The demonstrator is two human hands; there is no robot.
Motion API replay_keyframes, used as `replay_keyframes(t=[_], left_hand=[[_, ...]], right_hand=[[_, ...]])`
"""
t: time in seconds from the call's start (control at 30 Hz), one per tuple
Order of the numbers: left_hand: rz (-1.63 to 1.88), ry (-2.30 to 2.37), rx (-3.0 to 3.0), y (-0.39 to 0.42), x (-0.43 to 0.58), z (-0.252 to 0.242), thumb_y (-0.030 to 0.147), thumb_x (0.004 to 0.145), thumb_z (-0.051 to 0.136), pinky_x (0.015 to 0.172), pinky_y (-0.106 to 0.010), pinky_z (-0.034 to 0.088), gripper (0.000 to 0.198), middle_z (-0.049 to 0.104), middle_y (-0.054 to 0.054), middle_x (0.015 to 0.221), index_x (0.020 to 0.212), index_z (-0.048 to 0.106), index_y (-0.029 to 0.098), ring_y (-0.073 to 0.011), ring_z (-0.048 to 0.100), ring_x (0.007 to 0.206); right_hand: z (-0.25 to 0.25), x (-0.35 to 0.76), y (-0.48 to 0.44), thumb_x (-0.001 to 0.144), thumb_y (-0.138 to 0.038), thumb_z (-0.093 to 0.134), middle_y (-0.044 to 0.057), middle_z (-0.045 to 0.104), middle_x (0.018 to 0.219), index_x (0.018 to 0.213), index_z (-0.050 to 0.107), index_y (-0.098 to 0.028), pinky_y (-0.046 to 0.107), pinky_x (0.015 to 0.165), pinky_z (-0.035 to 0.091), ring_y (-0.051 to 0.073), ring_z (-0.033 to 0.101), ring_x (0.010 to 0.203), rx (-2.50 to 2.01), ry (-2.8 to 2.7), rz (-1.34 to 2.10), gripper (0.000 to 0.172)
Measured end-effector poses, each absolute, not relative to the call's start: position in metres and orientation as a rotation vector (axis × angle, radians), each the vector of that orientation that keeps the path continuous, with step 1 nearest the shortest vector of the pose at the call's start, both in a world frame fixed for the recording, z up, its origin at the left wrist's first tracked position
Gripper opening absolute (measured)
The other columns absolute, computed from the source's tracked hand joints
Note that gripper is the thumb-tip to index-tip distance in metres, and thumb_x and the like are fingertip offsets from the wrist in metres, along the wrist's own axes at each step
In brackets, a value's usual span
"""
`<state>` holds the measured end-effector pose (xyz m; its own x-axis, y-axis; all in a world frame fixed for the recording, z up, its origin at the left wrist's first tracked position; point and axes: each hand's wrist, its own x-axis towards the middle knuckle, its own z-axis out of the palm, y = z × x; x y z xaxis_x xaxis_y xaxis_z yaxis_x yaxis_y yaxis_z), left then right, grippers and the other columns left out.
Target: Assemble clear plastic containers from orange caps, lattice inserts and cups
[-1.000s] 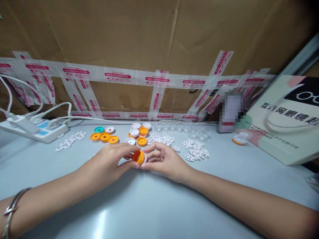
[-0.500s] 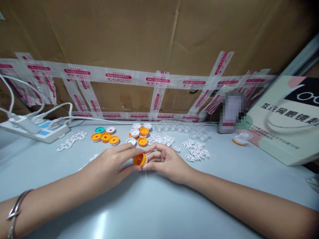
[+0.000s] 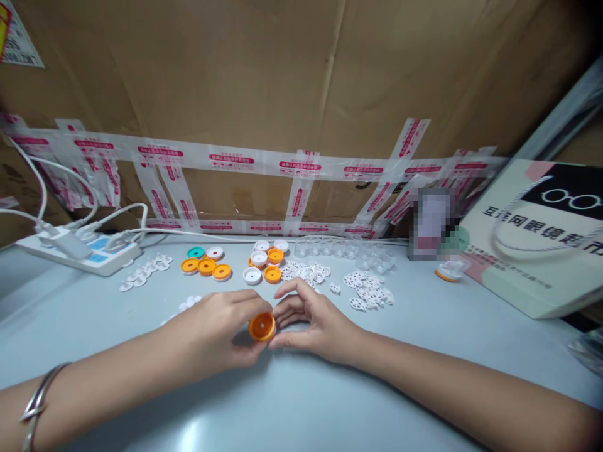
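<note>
My left hand (image 3: 221,329) pinches an orange round cup-shaped part (image 3: 262,326) between thumb and fingers, its hollow side facing me, with a small light spot at its centre. Just to the right, my right hand (image 3: 311,320) is curved with thumb and fingers spread apart, its fingertips close to the cup's edge; whether they touch it I cannot tell. Beyond the hands sit a group of orange and white round parts (image 3: 272,274) and another group of orange discs (image 3: 221,272) with a teal ring (image 3: 195,252). White perforated pieces (image 3: 370,290) lie to the right.
Clear plastic cups (image 3: 348,250) line the back. Small white pieces (image 3: 146,271) lie at left, near a power strip (image 3: 108,260) with cables. A clear-and-orange item (image 3: 450,271) and a printed paper bag (image 3: 532,251) are at right. A taped cardboard box (image 3: 235,75) walls the back.
Both hands and the orange cup sit slightly lower in view, and the cup's hollow side now faces me more. My right hand's thumb and forefinger have spread apart. The camera view has shifted a little.
</note>
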<state>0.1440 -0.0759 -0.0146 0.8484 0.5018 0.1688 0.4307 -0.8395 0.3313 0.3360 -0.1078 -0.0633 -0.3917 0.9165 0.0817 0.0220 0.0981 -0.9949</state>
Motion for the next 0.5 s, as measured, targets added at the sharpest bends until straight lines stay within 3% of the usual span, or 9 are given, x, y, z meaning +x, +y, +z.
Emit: replay_keyframes(t=[0.07,0.2,0.3,0.5], left_hand=[[0.303,0.719,2.777,-0.078,0.143,-0.013,0.016,0.071,0.051,0.056,-0.021,0.043,0.015,0.063,-0.003,0.077,0.082,0.061,0.017,-0.0146,0.06,0.064],[0.132,0.781,2.889,-0.083,0.143,-0.013,0.014,0.067,0.048,0.052,-0.022,0.04,0.02,0.063,-0.004,0.078,0.082,0.061,0.017,-0.0156,0.06,0.061],[0.056,0.794,2.937,-0.085,0.143,-0.016,0.015,0.068,0.047,0.051,-0.023,0.038,0.024,0.063,-0.004,0.079,0.088,0.06,0.018,-0.0166,0.06,0.063],[0.273,0.752,2.898,-0.085,0.143,-0.023,0.017,0.074,0.043,0.053,-0.022,0.039,0.024,0.062,-0.004,0.077,0.091,0.06,0.019,-0.0148,0.058,0.062]], right_hand=[[-0.058,0.338,-0.107,0.06,-0.028,0.078,0.002,0.063,0.086,0.095,0.044,-0.022,0.034,0.081,0.049,0.016,0.063,0.082,-0.995,-1.585,1.226,0.049],[-0.027,0.356,-0.097,0.077,-0.037,0.06,0.003,0.062,0.079,0.084,0.054,-0.019,0.029,0.07,0.047,0.014,0.059,0.075,-1.094,-1.639,0.826,0.021],[0.003,0.384,-0.086,0.08,-0.039,0.054,0.002,0.06,0.072,0.075,0.057,-0.017,0.028,0.064,0.043,0.013,0.055,0.068,-1.317,-1.708,0.58,0.023],[0.027,0.427,-0.078,0.072,-0.033,0.061,0.004,0.063,0.081,0.08,0.061,-0.017,0.026,0.061,0.039,0.016,0.054,0.072,-1.889,-2.327,0.65,0.018]])
